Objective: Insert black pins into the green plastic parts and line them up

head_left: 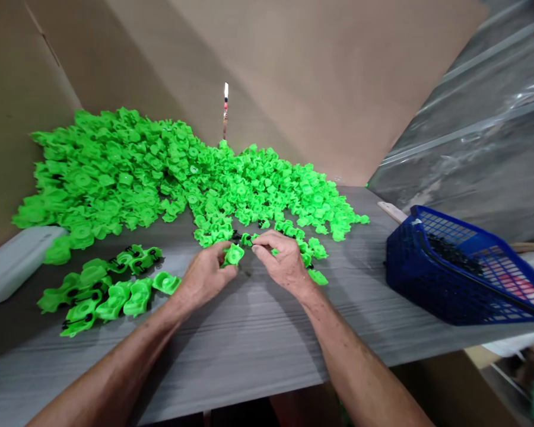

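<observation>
A big heap of bright green plastic pieces (160, 172) spreads over the back of a grey table (249, 338). My left hand (204, 276) pinches one green plastic piece (234, 255) in front of the heap. My right hand (282, 258) is closed in a pinch just to the right, its fingertips beside that piece; what it grips is too small to name. A small group of green pieces with black parts fitted (107, 290) lies on the table to the left of my left hand.
A blue plastic basket (454, 267) with small black parts inside sits tilted at the table's right edge. A white container (13, 261) lies at the far left. Cardboard walls (293, 71) stand behind the heap. Plastic sheeting hangs at the right.
</observation>
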Available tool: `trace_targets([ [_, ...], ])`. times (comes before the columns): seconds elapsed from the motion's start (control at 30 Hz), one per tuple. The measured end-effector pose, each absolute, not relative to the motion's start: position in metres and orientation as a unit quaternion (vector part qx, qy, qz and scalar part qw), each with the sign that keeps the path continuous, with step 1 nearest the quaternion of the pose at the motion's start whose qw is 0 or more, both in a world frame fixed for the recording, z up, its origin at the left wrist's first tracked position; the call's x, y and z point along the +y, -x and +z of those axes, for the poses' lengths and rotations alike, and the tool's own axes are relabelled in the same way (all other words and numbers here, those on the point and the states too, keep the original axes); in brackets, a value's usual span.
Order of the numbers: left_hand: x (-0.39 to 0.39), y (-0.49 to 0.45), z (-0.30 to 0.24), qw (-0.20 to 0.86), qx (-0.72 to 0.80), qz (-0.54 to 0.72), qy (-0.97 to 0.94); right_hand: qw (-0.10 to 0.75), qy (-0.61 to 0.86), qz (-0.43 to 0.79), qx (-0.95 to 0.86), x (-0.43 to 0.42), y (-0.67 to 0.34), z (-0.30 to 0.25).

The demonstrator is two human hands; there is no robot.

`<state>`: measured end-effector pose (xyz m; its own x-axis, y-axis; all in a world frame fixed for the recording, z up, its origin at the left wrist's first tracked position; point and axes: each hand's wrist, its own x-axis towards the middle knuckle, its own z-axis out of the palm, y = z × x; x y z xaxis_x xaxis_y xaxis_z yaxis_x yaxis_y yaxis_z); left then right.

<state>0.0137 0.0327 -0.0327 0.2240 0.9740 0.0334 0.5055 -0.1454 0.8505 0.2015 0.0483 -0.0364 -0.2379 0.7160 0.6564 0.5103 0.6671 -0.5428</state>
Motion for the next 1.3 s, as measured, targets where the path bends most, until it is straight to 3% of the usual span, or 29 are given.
trace_targets([
  [0.13, 0.030, -0.013, -0.027, 0.556, 0.483, 0.343, -0.582, 0.515, 0.331, 0.147, -0.777, 0.040, -0.192, -0.030],
  [0.33, 0.025, -0.012, -0.020, 0.643, 0.414, 0.330, -0.553, 0.509, 0.320, 0.114, -0.791, 0.035, -0.189, -0.028],
  [0.77, 0.021, -0.012, -0.018, 0.690, 0.387, 0.308, -0.529, 0.444, 0.289, 0.151, -0.835, 0.032, -0.192, -0.022],
  [1.3, 0.022, -0.012, -0.020, 0.694, 0.391, 0.317, -0.514, 0.431, 0.277, 0.161, -0.843, 0.030, -0.196, -0.017],
])
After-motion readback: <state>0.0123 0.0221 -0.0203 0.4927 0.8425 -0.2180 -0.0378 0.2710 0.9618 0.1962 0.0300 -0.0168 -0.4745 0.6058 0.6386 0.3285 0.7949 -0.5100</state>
